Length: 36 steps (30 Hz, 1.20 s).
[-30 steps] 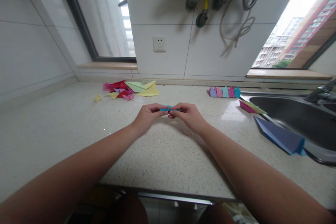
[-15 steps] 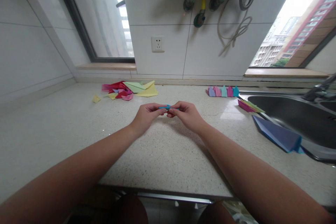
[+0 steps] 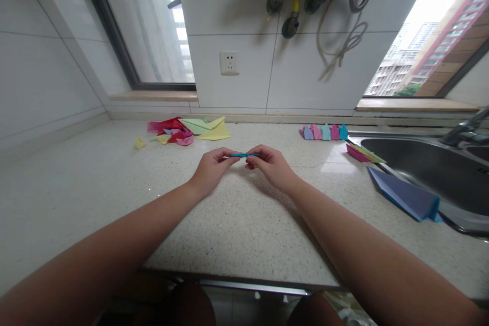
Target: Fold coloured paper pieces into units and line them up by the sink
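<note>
Both my hands meet over the middle of the speckled countertop (image 3: 237, 224), pinching a small folded piece of blue paper (image 3: 242, 154) seen edge-on as a thin strip. My left hand (image 3: 212, 169) grips its left end with thumb and fingers closed. My right hand (image 3: 269, 165) grips the right end the same way. The paper is held just above the counter, flat and level.
A heap of coloured paper sheets (image 3: 189, 130) lies at the back left, with a small yellow scrap (image 3: 140, 143) beside it. A row of small folded paper pieces (image 3: 325, 132) stands at the back right. Folded pink-green paper (image 3: 362, 154) and a large blue paper plane (image 3: 405, 196) lie by the steel sink (image 3: 435, 173).
The blue paper has flattened into a thinner strip between my fingers. My hands stay in almost the same spot; the view has shifted slightly.
</note>
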Motion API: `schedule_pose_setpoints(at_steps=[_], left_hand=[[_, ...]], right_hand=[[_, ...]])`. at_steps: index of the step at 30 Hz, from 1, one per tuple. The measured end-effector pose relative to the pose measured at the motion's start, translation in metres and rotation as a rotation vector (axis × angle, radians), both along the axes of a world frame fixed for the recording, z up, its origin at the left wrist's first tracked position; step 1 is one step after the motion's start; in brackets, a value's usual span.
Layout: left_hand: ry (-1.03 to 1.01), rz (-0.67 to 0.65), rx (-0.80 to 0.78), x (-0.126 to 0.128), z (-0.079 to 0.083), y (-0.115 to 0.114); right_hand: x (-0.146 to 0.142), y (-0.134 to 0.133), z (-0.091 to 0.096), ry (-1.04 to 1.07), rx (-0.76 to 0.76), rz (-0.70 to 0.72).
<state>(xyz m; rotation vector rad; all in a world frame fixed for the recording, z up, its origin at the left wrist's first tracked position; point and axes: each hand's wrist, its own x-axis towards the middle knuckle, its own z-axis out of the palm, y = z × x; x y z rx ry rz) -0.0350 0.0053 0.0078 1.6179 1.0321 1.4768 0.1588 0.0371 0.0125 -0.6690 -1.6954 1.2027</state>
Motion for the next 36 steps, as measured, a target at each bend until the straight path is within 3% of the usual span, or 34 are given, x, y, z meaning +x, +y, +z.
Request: schedule_pose_setpoints(at_steps=[5,14,22,30,36], left_hand=[[0.034,0.014,-0.018,0.001,-0.002,0.0],[0.079,0.022,-0.017,0.007,0.002,-0.006],[-0.036,-0.057,-0.123,0.002,0.007,0.002],[0.051,-0.387,-0.156,-0.007,0.017,-0.003],[0.131,-0.368,-0.132,-0.013,0.02,0.0]], right_hand=[[0.001,0.003,0.0,-0.085,0.095,-0.128],[-0.001,0.001,0.003,-0.136,0.087,-0.203],[0.009,0.001,0.012,-0.135,0.043,0.011],[0.022,0.004,0.015,-0.126,0.037,0.147],[0.025,-0.001,0.023,-0.197,-0.018,0.237]])
